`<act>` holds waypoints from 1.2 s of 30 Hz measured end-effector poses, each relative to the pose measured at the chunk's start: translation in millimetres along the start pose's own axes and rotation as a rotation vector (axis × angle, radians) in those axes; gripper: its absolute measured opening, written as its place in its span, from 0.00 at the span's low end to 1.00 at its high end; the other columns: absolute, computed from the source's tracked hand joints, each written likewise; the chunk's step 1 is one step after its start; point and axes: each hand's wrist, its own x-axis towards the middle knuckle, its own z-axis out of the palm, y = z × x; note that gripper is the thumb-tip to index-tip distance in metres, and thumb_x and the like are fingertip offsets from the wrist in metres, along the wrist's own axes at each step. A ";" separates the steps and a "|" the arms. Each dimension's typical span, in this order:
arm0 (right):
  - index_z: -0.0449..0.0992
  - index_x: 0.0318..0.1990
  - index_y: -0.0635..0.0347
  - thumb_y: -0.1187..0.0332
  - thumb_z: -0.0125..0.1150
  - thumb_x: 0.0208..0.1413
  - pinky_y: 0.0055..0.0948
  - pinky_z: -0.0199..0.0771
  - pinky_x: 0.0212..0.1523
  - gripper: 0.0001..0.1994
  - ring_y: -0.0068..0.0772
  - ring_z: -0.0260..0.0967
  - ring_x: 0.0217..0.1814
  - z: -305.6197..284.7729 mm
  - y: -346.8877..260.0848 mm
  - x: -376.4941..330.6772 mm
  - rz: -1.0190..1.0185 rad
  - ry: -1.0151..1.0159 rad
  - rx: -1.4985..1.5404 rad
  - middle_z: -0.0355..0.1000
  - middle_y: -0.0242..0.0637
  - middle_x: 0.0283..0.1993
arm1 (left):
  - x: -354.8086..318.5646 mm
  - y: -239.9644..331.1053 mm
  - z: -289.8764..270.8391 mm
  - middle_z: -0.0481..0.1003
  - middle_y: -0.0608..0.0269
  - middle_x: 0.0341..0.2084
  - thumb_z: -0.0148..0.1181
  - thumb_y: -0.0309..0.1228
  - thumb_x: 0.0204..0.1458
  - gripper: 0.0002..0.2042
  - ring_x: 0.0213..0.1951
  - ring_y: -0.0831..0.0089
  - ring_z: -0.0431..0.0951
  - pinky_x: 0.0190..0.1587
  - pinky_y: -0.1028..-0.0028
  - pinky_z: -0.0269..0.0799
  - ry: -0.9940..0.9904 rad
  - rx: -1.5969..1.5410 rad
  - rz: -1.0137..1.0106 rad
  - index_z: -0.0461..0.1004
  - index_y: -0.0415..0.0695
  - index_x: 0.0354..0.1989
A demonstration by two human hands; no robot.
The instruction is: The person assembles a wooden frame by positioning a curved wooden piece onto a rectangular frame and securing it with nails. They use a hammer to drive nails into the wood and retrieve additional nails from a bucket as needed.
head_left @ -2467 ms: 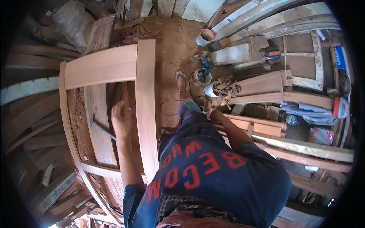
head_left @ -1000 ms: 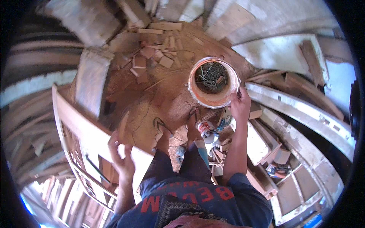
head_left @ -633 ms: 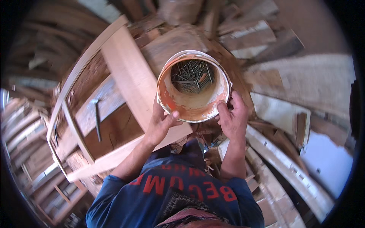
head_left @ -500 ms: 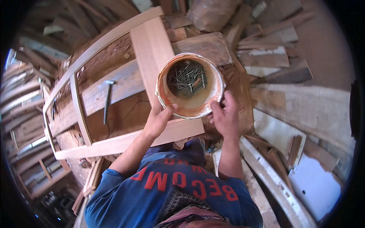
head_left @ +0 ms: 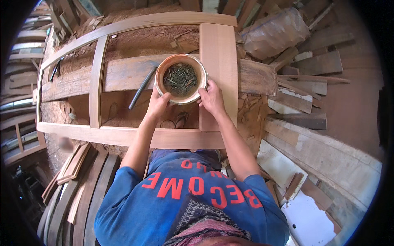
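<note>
Both hands grip a round plastic bucket (head_left: pixel 195 95) with a worn, pale and orange rim. Many loose nails (head_left: pixel 180 78) lie at its bottom. My left hand (head_left: pixel 157 103) holds the near left of the rim, thumb over the edge. My right hand (head_left: pixel 211 97) has hold of the near right side. Just left of the bucket, a hammer (head_left: pixel 142 87) rests across a weathered plank (head_left: pixel 119 76), its head partly by the bucket wall. Beneath and around these lies a pale wooden frame (head_left: pixel 98 78) with a wide board (head_left: pixel 218 61) at its right end.
Stacked boards (head_left: pixel 82 192) lie at the lower left. Scrap planks (head_left: pixel 316 94) spread over the ground at the right, with a white broken panel (head_left: pixel 308 221) below them. A wrapped bundle (head_left: pixel 277 33) sits at the upper right. A dark tool (head_left: pixel 56 69) lies inside the frame's left end.
The bucket, still in both hands, has gone farther from my body and left across the frame, over beside the hammer. My view has also turned and shifted.
</note>
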 end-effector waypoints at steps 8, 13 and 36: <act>0.70 0.57 0.69 0.67 0.61 0.61 0.51 0.76 0.49 0.20 0.56 0.77 0.46 57.7 -46.4 23.6 -0.447 0.342 -0.740 0.77 0.55 0.41 | 42.2 -22.0 -45.6 0.70 0.60 0.58 0.59 0.26 0.63 0.35 0.53 0.72 0.76 0.45 0.70 0.87 -0.079 -0.289 -0.041 0.51 0.50 0.77; 0.76 0.51 0.66 0.69 0.59 0.59 0.54 0.75 0.53 0.14 0.60 0.75 0.52 89.0 -61.5 71.3 -0.696 -0.234 -0.831 0.76 0.55 0.46 | 48.9 -38.8 -47.1 0.71 0.60 0.57 0.62 0.26 0.64 0.37 0.51 0.74 0.77 0.42 0.73 0.86 -0.137 -0.369 0.024 0.48 0.50 0.78; 0.86 0.40 0.64 0.72 0.61 0.52 0.48 0.80 0.54 0.12 0.58 0.79 0.53 105.4 -17.0 112.4 -0.005 -0.691 -1.247 0.81 0.56 0.47 | 38.3 -64.2 -38.2 0.69 0.56 0.64 0.61 0.23 0.62 0.37 0.61 0.72 0.71 0.61 0.71 0.73 0.013 -0.200 0.191 0.49 0.40 0.78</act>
